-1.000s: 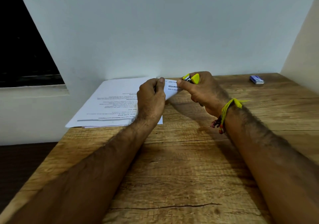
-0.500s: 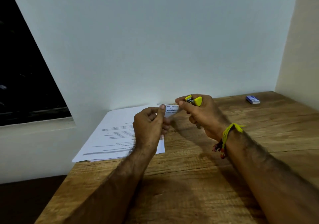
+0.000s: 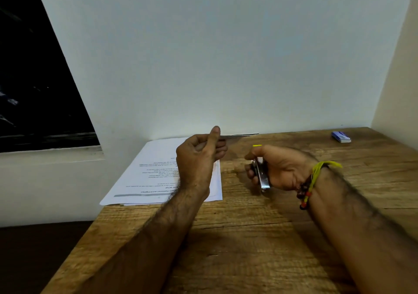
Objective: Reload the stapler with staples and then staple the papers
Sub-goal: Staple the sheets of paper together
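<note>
A stack of printed white papers (image 3: 147,176) lies flat on the wooden table (image 3: 237,237) by the wall. My left hand (image 3: 199,160) hovers above the right side of the stack, fingers loosely curled, thumb up, holding nothing. My right hand (image 3: 276,169) is to the right of the papers, palm turned toward me, fingers wrapped round a small stapler (image 3: 261,176) with a metal underside and a yellow tip showing above the thumb. A small blue staple box (image 3: 341,136) sits at the far right of the table.
A white wall rises directly behind the table, and a side wall closes the right. A dark window (image 3: 34,78) is at the left. The table's left edge runs diagonally beside the papers.
My left hand let go of the paper corner, which dropped back flat. My right hand pulled the stapler away to the right and turned it underside up. The camera tilted upward.
</note>
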